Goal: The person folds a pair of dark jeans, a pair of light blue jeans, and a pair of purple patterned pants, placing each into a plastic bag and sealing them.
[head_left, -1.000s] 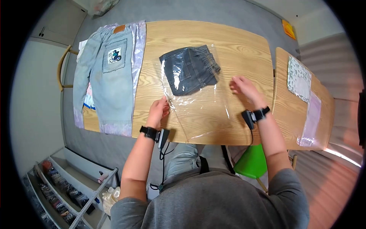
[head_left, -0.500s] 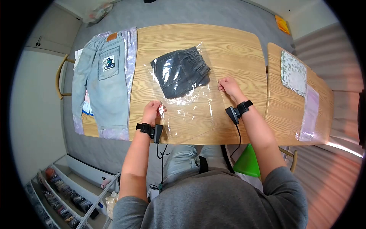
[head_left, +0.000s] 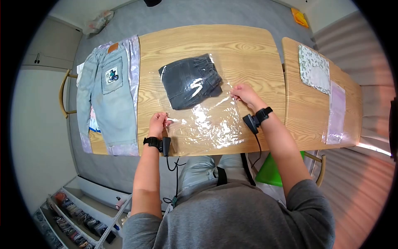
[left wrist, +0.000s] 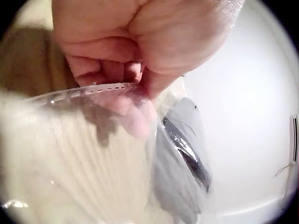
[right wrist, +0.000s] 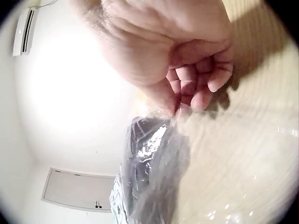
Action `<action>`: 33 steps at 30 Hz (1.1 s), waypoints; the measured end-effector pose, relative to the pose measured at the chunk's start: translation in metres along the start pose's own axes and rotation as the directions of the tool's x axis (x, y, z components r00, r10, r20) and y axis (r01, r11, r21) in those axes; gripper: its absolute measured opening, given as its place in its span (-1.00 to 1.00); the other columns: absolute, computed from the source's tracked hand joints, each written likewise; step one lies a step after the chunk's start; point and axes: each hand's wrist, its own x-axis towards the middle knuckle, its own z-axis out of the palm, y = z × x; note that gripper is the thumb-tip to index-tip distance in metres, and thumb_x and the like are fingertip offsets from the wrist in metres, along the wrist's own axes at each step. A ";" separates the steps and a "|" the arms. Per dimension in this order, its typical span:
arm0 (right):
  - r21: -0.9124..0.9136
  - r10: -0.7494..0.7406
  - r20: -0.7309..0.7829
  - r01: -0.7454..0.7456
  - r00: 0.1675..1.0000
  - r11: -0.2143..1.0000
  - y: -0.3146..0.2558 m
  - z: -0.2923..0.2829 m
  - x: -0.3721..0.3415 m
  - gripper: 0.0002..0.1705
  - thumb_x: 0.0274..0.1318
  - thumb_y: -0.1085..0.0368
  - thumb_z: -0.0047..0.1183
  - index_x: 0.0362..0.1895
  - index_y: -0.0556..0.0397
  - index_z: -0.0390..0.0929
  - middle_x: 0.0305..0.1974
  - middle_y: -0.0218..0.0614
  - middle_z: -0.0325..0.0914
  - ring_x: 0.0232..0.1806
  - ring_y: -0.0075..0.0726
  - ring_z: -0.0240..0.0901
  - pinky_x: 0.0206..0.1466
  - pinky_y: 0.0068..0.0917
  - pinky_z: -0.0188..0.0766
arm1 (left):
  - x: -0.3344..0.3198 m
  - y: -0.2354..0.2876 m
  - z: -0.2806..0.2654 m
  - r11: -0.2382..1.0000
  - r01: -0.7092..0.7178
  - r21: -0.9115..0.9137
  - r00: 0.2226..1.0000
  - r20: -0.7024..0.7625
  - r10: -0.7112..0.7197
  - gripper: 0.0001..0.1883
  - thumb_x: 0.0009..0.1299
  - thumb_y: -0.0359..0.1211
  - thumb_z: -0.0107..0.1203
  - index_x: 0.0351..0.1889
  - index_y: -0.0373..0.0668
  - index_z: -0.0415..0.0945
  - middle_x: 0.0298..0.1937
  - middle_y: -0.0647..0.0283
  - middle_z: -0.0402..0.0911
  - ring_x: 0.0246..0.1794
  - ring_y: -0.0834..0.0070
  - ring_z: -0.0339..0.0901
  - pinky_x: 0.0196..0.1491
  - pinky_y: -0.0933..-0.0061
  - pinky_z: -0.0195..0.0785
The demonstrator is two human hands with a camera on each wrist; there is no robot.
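A clear plastic bag (head_left: 207, 128) lies on the wooden table, its lower part wrinkled and shiny. Inside its far half are folded dark grey denim pants (head_left: 182, 83) with a gathered waistband. My left hand (head_left: 158, 123) pinches the bag's left edge between thumb and fingers; in the left wrist view that hand (left wrist: 140, 42) grips an edge with a dashed line along it. At the bag's right edge, my right hand (head_left: 246, 95) pinches the film. In the right wrist view, the right hand's (right wrist: 173, 51) thumb and index finger meet on the plastic, other fingers curled.
Light blue jeans (head_left: 116, 99) with a motorcycle patch lie on the table's left side over shiny lilac fabric (head_left: 133, 62). On a side table at right rest a folded floral garment (head_left: 313, 68) and a lilac packet (head_left: 336, 112). A green stool (head_left: 269, 172) stands below the table edge.
My right hand has come in from the right and taken hold of the bag's right edge. The left hand now pinches the left edge. The bag's near part has become more wrinkled.
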 end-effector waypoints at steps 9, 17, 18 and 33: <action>-0.461 -0.330 -0.116 0.244 0.937 0.854 0.055 -0.019 -0.059 -0.68 0.05 0.35 0.03 -0.05 0.07 0.46 -0.10 -0.20 0.48 -0.06 -0.31 0.40 -0.03 -0.48 0.32 | -0.043 -0.005 -0.006 0.248 -0.490 0.836 0.691 0.199 0.695 -0.61 0.30 -0.51 -0.05 0.11 -0.18 0.35 0.16 0.01 0.36 0.18 0.16 0.31 0.14 0.19 0.22; -0.795 -0.516 0.546 0.603 0.660 -0.070 0.021 -0.002 -0.076 -0.36 -0.01 0.39 0.00 0.24 -0.23 0.28 0.33 -0.33 0.14 0.38 -0.20 0.00 0.37 -0.19 -0.02 | -0.048 0.004 0.003 -0.478 -0.683 0.552 0.469 0.833 0.293 -0.41 0.23 -0.41 0.00 0.27 0.18 0.25 0.38 0.38 0.16 0.36 0.34 0.13 0.32 0.21 -0.02; -0.779 -0.467 0.591 0.615 0.658 -0.121 0.025 -0.003 -0.072 -0.38 0.02 0.38 -0.02 0.24 -0.23 0.27 0.33 -0.37 0.13 0.38 -0.23 -0.01 0.37 -0.19 -0.03 | -0.045 0.004 0.004 -0.477 -0.683 0.553 0.469 0.833 0.295 -0.41 0.23 -0.41 0.00 0.27 0.18 0.25 0.38 0.38 0.16 0.36 0.34 0.13 0.32 0.21 -0.02; -0.286 -0.287 0.196 0.334 0.938 0.898 0.034 -0.005 -0.075 -0.57 0.34 0.12 -0.27 -0.04 0.14 0.53 0.17 -0.19 0.39 0.24 -0.25 0.24 0.26 -0.42 0.14 | -0.054 0.028 0.010 0.758 -0.341 0.556 0.858 0.513 0.009 -0.70 0.47 -0.29 -0.14 -0.17 -0.28 0.58 -0.03 0.13 0.60 0.02 0.40 0.49 0.11 0.45 0.26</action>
